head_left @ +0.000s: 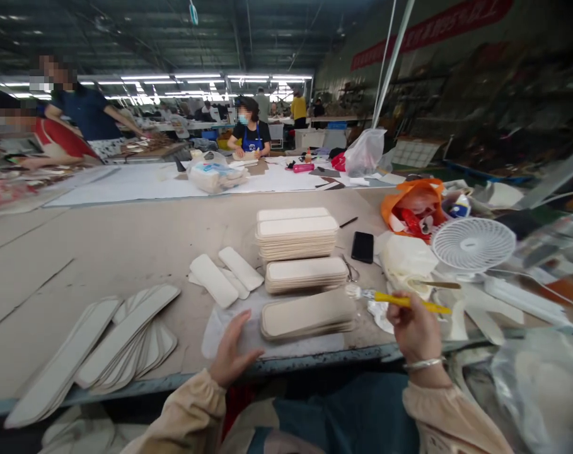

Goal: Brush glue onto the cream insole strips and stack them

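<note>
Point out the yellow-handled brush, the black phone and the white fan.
Yellow-handled brush (385, 297): head view, on the handle.
Black phone (362, 247): head view, on its upper face.
White fan (473, 244): head view, on the round grille.

Yellow on the brush handle (383, 297), grey-beige across the nearest stack (307, 314), cream on the stacks behind (296, 233), black on the phone (362, 246), white on the fan (470, 244).

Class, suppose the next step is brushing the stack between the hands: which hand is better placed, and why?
Probably the right hand: it holds the yellow brush, with its bristles near the right end of that stack. The left hand is open, holding nothing visible, near the stack's left end.
</note>
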A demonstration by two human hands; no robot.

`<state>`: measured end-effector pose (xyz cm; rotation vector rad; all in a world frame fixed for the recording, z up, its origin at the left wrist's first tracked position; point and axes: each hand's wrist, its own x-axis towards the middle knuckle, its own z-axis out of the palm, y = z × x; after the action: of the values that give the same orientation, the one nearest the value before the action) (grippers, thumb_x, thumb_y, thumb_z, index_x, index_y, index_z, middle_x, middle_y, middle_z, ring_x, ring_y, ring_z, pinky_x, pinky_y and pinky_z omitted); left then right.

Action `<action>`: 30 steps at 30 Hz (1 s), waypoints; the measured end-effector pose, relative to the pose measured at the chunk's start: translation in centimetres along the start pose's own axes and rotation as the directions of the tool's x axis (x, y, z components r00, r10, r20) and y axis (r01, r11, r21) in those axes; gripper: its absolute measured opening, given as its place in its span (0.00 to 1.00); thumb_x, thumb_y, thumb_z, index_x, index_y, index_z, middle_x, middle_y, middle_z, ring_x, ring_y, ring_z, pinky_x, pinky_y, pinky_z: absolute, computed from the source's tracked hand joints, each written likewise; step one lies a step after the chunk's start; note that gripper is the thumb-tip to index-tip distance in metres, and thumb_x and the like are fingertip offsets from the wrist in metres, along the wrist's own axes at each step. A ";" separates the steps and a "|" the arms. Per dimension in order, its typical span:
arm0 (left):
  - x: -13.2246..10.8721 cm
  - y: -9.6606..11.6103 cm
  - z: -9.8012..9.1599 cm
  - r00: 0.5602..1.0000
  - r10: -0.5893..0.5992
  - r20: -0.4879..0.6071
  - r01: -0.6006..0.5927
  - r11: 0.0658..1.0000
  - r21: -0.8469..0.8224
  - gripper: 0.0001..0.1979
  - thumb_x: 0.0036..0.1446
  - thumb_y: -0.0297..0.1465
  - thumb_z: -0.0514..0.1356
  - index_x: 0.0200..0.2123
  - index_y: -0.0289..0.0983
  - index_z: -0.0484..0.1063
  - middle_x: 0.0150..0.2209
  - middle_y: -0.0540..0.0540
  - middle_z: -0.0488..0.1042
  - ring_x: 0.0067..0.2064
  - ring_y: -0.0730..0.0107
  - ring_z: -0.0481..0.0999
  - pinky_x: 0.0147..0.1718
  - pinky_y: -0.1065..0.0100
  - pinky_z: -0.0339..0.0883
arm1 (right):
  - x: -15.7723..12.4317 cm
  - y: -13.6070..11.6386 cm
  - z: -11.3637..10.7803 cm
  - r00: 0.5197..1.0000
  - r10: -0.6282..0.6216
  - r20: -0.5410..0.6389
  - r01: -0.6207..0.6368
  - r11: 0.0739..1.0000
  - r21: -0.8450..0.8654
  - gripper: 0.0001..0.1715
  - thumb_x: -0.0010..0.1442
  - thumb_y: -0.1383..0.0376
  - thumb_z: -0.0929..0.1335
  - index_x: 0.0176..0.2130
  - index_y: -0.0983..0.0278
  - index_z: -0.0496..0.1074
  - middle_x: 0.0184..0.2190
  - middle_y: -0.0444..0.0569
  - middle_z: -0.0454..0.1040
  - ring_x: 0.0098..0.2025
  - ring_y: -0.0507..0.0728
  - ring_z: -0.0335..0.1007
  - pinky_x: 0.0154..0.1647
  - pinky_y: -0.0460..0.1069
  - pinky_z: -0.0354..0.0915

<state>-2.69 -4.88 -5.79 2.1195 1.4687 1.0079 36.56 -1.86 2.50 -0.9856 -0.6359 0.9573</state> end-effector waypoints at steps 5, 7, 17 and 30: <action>2.8 0.7 1.6 0.991 0.081 0.108 -0.078 0.996 -0.031 0.46 0.48 0.48 0.64 0.64 0.35 0.50 0.64 0.33 0.55 0.64 0.46 0.55 0.61 0.45 0.52 | -1.3 2.8 4.7 0.983 0.040 0.179 -0.027 0.997 -0.070 0.17 0.55 0.53 0.67 0.34 0.65 0.70 0.15 0.40 0.63 0.18 0.48 0.56 0.16 0.42 0.50; 3.6 0.9 2.1 0.989 0.061 0.138 -0.055 0.997 -0.045 0.45 0.48 0.47 0.64 0.64 0.36 0.50 0.63 0.34 0.57 0.64 0.46 0.56 0.60 0.44 0.53 | -1.7 3.7 5.9 0.965 0.053 0.256 -0.019 0.991 -0.134 0.16 0.56 0.54 0.66 0.34 0.65 0.70 0.16 0.40 0.62 0.18 0.48 0.55 0.16 0.42 0.50; 4.3 1.2 2.0 0.990 0.036 0.134 -0.021 0.994 -0.109 0.39 0.48 0.44 0.63 0.61 0.39 0.55 0.59 0.39 0.63 0.60 0.51 0.63 0.59 0.50 0.59 | -4.8 7.1 9.9 0.844 0.199 0.498 -0.009 0.934 -0.357 0.16 0.61 0.54 0.64 0.35 0.64 0.69 0.16 0.39 0.62 0.18 0.47 0.53 0.18 0.43 0.50; 4.2 0.8 2.6 0.993 0.015 0.113 -0.001 0.992 -0.130 0.38 0.50 0.42 0.63 0.61 0.41 0.53 0.58 0.41 0.65 0.60 0.55 0.64 0.59 0.50 0.58 | -5.0 8.5 10.5 0.843 0.209 0.495 0.067 0.873 -0.483 0.16 0.62 0.56 0.62 0.34 0.64 0.70 0.16 0.39 0.64 0.19 0.49 0.58 0.21 0.44 0.54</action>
<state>0.55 -1.10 -5.56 2.0566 1.3058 0.9416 22.59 -0.24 -0.71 -1.1934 -1.3745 1.1850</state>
